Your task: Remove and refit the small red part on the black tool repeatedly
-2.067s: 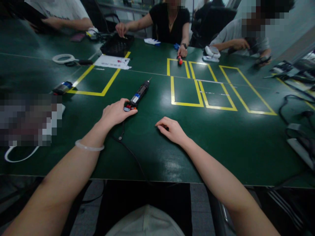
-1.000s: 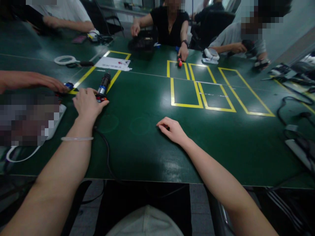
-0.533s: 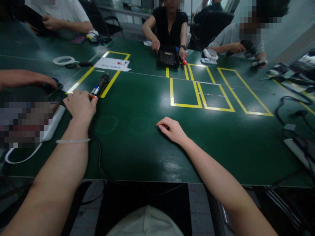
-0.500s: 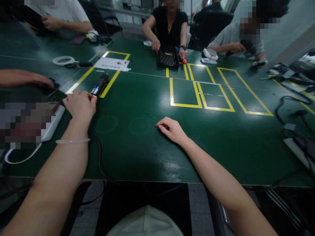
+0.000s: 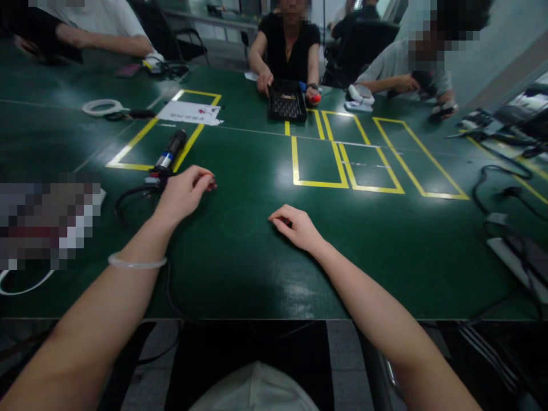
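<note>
Pale fabric [image 5: 256, 389] fills the bottom centre of the frame, with the green worktop [image 5: 265, 274] beyond it. A translucent bracelet [image 5: 137, 262] circles the person's left wrist, at lower left. The right hand [image 5: 296, 226] rests near the centre with its fingers loosely bent, a gap showing between thumb and forefinger, and holds nothing visible. The left hand [image 5: 184, 191], left of centre, has its fingers curled inward; its palm is hidden, so whether it grips anything cannot be told. Just behind it, a black electric screwdriver [image 5: 172, 148] with a silver and blue band lies across the lower right corner of a yellow tape outline [image 5: 135, 166]. A dark cable [image 5: 128, 196] loops at its near end; contact with the hand is unclear. Farther up, white paper [image 5: 182, 112] lies across that outline, and a white ring [image 5: 103, 107] sits to its left. At upper centre, a co-worker's hand [image 5: 264, 81] touches a black tray [image 5: 274, 116], while the other is at a red object [image 5: 315, 98].
</note>
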A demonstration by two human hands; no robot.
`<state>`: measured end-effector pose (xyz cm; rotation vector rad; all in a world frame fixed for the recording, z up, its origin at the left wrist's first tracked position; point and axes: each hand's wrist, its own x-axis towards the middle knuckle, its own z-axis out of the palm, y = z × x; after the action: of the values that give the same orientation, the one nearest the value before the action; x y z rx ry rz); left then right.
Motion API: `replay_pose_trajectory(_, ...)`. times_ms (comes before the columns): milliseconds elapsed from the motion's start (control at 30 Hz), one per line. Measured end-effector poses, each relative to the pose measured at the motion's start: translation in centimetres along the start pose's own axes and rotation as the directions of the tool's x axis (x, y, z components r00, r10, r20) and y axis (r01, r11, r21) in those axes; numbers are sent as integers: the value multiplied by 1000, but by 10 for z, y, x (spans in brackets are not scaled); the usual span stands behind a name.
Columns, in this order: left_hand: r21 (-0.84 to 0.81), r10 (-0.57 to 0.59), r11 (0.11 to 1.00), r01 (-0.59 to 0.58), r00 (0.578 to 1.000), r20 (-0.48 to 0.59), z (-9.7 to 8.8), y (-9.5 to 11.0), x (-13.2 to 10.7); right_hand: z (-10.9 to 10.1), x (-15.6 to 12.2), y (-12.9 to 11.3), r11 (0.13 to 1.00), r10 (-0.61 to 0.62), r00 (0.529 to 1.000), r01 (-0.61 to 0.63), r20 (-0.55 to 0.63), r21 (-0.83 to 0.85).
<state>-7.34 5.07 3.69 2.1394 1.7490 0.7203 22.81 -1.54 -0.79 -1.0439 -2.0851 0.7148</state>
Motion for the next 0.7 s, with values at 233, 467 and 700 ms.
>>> replay_pose_trajectory(233,-393,286,913,-106,854,434,32,59,-28,3,2,1,946,166,985,-170,37,275)
replay_pose_trajectory(467,-431,390,889,-157,753,530,34,67,-36,9,2,-3,845,152,976,-209,154,492)
replay_pose_trajectory(700,-489,417,863,-128,727,546,39,66,-40,10,1,-5,830,131,978,-196,160,522)
